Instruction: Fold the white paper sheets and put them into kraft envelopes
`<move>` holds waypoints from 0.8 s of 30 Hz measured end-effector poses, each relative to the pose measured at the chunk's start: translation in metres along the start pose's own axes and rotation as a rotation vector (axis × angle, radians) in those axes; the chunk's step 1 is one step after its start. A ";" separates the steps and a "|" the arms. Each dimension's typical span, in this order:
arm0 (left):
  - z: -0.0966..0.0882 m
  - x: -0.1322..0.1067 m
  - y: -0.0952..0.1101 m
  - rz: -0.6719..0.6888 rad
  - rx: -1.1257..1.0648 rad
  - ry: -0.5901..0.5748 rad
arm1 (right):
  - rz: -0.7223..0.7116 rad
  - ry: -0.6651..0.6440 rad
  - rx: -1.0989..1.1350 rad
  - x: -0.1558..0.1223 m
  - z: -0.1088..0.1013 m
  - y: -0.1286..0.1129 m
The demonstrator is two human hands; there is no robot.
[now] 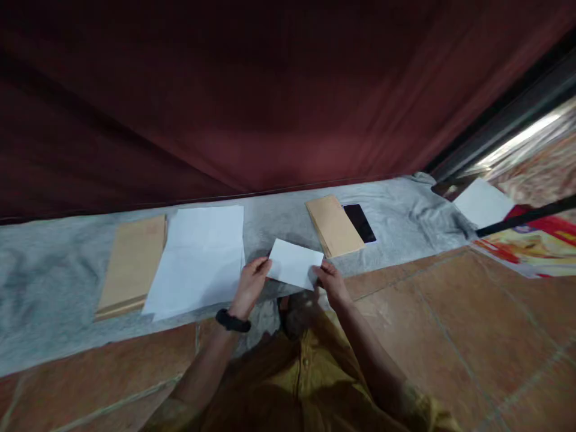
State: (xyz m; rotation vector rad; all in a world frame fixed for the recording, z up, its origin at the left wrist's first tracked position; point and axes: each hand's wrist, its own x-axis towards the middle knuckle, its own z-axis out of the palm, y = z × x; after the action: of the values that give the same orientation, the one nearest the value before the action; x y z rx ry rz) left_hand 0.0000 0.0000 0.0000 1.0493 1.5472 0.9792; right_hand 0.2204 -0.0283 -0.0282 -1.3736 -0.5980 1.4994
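From the small white paper (294, 264), bare grey cloth (274, 219) offers clear passage at eleven o'clock; dark red fabric (288, 144) walls off twelve, brown envelopes (335, 225) obstruct between one and two, white sheets (198, 258) nine.

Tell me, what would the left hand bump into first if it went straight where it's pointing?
The small white paper, which the left hand already holds. Past that, maybe the dark red fabric, but depth is hard to judge.

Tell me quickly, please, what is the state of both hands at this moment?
Left hand: closed, holding the left end of the small white paper.
Right hand: closed, holding the right end of the same paper.
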 end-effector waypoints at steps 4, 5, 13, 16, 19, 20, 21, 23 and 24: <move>0.004 0.012 -0.002 -0.003 -0.004 0.021 | -0.012 -0.009 -0.028 0.000 0.000 0.000; 0.005 0.015 -0.003 -0.005 -0.006 0.025 | -0.015 -0.010 -0.039 0.001 -0.001 -0.001; 0.009 0.027 -0.009 0.012 0.021 0.059 | -0.036 0.027 -0.098 0.006 0.000 -0.003; 0.008 0.032 -0.010 0.029 0.056 0.077 | -0.058 0.013 -0.123 0.008 0.003 -0.004; 0.007 0.040 -0.010 0.055 0.102 0.097 | -0.096 -0.004 -0.143 0.011 0.006 -0.007; 0.006 0.043 -0.009 0.066 0.119 0.104 | -0.103 -0.016 -0.151 0.013 0.007 -0.008; 0.007 0.046 -0.009 0.078 0.136 0.110 | -0.108 -0.026 -0.159 0.014 0.008 -0.008; 0.007 0.051 -0.008 0.101 0.169 0.124 | -0.114 -0.032 -0.178 0.017 0.010 -0.009; 0.008 0.053 -0.008 0.114 0.186 0.130 | -0.123 -0.023 -0.187 0.019 0.011 -0.008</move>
State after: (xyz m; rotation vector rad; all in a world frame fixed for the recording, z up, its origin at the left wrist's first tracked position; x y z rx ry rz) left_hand -0.0006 0.0490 -0.0236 1.2352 1.7258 1.0124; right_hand 0.2151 -0.0057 -0.0272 -1.4353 -0.8401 1.3900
